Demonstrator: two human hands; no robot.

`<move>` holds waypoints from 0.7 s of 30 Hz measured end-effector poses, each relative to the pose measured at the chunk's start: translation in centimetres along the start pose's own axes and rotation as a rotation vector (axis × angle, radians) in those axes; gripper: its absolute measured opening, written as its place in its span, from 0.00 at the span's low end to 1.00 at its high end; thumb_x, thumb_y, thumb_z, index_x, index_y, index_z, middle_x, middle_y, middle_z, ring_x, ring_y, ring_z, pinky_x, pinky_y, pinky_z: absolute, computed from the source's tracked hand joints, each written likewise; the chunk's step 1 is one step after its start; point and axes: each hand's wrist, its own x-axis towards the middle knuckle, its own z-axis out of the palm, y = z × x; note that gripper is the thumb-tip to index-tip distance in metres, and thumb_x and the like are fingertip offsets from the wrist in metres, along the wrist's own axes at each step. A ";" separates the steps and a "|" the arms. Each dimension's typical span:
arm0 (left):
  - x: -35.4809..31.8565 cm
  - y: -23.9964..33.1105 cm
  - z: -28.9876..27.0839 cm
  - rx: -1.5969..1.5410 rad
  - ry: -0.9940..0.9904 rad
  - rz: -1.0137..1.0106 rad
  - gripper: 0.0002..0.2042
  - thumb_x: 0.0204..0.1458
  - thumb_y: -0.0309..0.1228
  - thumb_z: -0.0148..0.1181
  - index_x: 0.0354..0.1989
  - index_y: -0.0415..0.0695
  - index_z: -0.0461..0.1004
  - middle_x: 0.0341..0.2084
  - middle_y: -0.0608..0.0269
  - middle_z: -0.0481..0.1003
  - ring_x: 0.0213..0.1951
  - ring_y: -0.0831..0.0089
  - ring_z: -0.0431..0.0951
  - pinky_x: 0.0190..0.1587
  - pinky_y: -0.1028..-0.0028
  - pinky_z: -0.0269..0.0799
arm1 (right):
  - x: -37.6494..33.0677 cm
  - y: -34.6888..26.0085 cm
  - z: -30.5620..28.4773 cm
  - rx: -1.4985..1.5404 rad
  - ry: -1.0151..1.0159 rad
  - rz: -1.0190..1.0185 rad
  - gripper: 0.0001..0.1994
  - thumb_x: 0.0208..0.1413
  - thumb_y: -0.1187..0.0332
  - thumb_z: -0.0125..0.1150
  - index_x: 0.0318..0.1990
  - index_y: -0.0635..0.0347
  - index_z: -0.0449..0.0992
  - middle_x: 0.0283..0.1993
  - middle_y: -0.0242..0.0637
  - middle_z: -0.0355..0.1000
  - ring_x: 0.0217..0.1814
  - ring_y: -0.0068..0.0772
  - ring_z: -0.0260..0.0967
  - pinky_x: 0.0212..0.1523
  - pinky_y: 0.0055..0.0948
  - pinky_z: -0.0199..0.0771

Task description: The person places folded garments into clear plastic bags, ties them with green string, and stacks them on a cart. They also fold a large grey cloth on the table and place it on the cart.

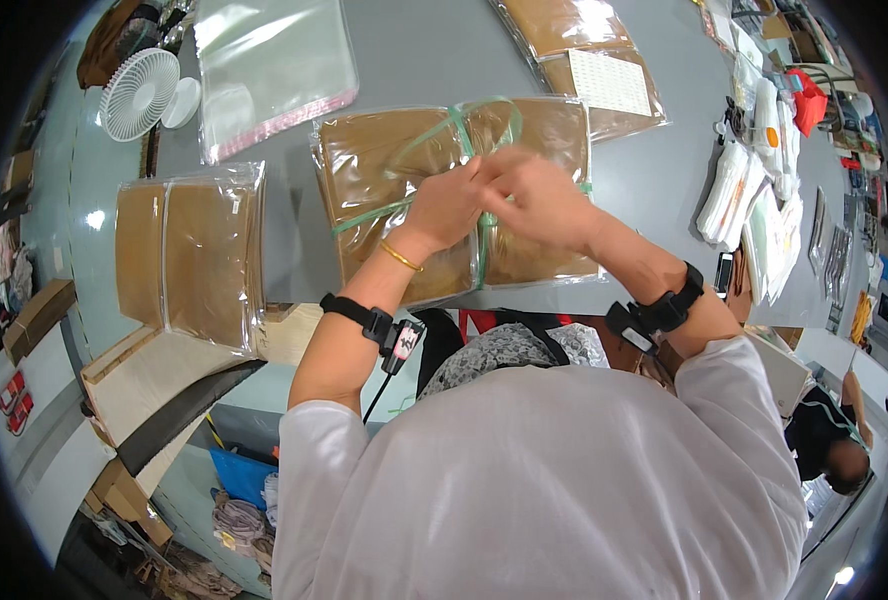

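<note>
A bundle of flat brown packs in clear plastic (394, 150) lies on the grey table in front of me. Green strap (372, 214) runs crosswise round it, with a loose loop standing up at the far side. Over the middle of the bundle my two hands meet where the straps cross. My left hand (450, 207) is closed, its fingertips pinching at the strap. Curled against it, my right hand (542, 200) is closed too and slightly blurred by motion. Both hands hide the crossing and the strap ends between the fingers.
Another brown pack stack (209, 255) sits at the left edge. Clear plastic bags (274, 75) lie beyond, beside a white fan (141, 95). Further brown packs (564, 30) bear a white label sheet (609, 83). White bundles (732, 195) and a phone (725, 270) lie right. A person (826, 440) is at far right.
</note>
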 end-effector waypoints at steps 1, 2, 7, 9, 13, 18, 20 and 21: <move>-0.3 -0.2 0.3 0.037 -0.033 -0.089 0.09 0.52 0.30 0.57 0.42 0.49 0.70 0.37 0.63 0.70 0.40 0.58 0.77 0.37 0.62 0.75 | -0.2 0.2 -1.1 0.102 0.019 -0.018 0.20 0.61 0.62 0.53 0.22 0.67 0.77 0.42 0.50 0.76 0.44 0.43 0.73 0.46 0.34 0.73; -0.4 -0.4 0.5 0.078 -0.056 -0.178 0.08 0.54 0.29 0.55 0.42 0.49 0.70 0.37 0.64 0.70 0.40 0.58 0.77 0.38 0.62 0.75 | -0.5 0.5 -2.4 0.417 -0.006 -0.143 0.19 0.63 0.63 0.52 0.23 0.66 0.78 0.41 0.46 0.75 0.43 0.39 0.72 0.46 0.33 0.72; -0.8 -0.7 0.4 -0.103 0.019 -0.097 0.05 0.61 0.30 0.49 0.35 0.44 0.70 0.36 0.64 0.73 0.43 0.61 0.73 0.43 0.64 0.72 | -1.8 3.5 -4.0 0.734 0.098 -0.057 0.09 0.65 0.66 0.53 0.42 0.61 0.77 0.43 0.36 0.73 0.45 0.29 0.70 0.49 0.31 0.70; -0.7 -0.8 0.3 -0.108 -0.011 -0.120 0.06 0.61 0.31 0.49 0.34 0.44 0.71 0.36 0.64 0.73 0.43 0.61 0.73 0.43 0.64 0.71 | -0.3 5.7 -0.6 0.349 0.208 0.029 0.15 0.60 0.68 0.59 0.53 0.59 0.71 0.48 0.38 0.72 0.48 0.33 0.72 0.51 0.32 0.71; -0.9 -1.4 0.6 -0.240 0.027 -0.188 0.08 0.62 0.31 0.48 0.34 0.42 0.71 0.36 0.60 0.74 0.43 0.60 0.75 0.45 0.67 0.71 | -2.0 9.9 5.6 -0.135 0.262 -0.230 0.15 0.48 0.66 0.67 0.44 0.60 0.75 0.43 0.42 0.72 0.46 0.44 0.70 0.48 0.40 0.72; -1.5 -2.4 1.5 -0.628 0.076 -0.343 0.17 0.68 0.37 0.42 0.30 0.40 0.71 0.35 0.62 0.77 0.42 0.68 0.76 0.50 0.71 0.70 | -4.7 9.3 8.3 -0.222 0.330 -0.105 0.12 0.47 0.64 0.70 0.34 0.59 0.73 0.39 0.37 0.74 0.42 0.41 0.72 0.48 0.39 0.69; -1.5 -2.6 1.7 -0.681 0.115 -0.361 0.21 0.70 0.40 0.38 0.28 0.40 0.70 0.35 0.61 0.77 0.42 0.70 0.75 0.51 0.69 0.69 | -4.2 8.9 7.9 -0.170 0.206 0.029 0.12 0.49 0.63 0.68 0.32 0.58 0.71 0.37 0.37 0.74 0.40 0.43 0.74 0.42 0.40 0.73; -1.5 -2.7 1.8 -0.691 0.111 -0.376 0.22 0.70 0.40 0.38 0.28 0.40 0.70 0.35 0.61 0.77 0.41 0.70 0.75 0.52 0.69 0.69 | -3.6 9.0 7.5 -0.179 0.131 0.115 0.11 0.50 0.63 0.67 0.31 0.59 0.72 0.36 0.38 0.74 0.40 0.43 0.74 0.41 0.40 0.74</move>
